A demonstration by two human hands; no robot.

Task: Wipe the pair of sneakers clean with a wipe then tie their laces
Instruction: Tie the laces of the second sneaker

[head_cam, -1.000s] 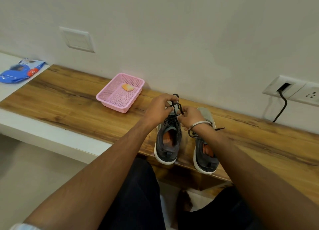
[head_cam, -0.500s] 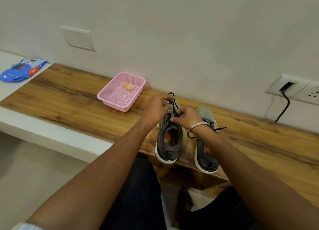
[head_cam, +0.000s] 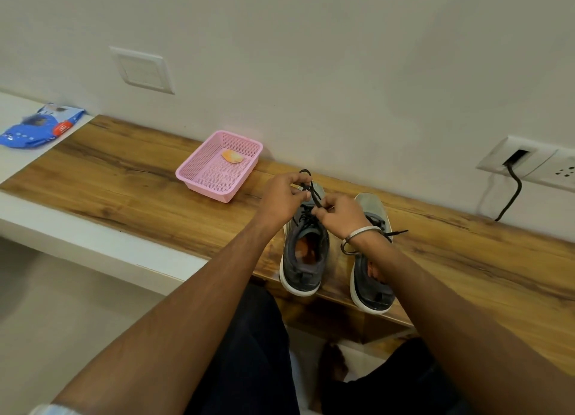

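Two grey sneakers with white soles stand side by side on the wooden bench (head_cam: 130,178), heels toward me. Over the left sneaker (head_cam: 303,259), my left hand (head_cam: 281,200) pinches a loop of its black lace (head_cam: 311,187) that sticks up above the fingers. My right hand (head_cam: 342,215), with a metal bangle on the wrist, pinches the other strand of the same lace just to the right. The right sneaker (head_cam: 371,277) is partly hidden under my right forearm; one loose lace end lies out to its right.
A pink mesh basket (head_cam: 199,178) with a crumpled orange-stained wipe (head_cam: 232,156) sits left of the shoes against the wall. A blue wipes packet (head_cam: 37,130) lies on the white ledge far left. A wall socket (head_cam: 525,162) with a black cable is at right.
My hands have shifted slightly on the left sneaker's lace: they came together half a second ago and now sit a little apart, the loop still held up by my left hand.
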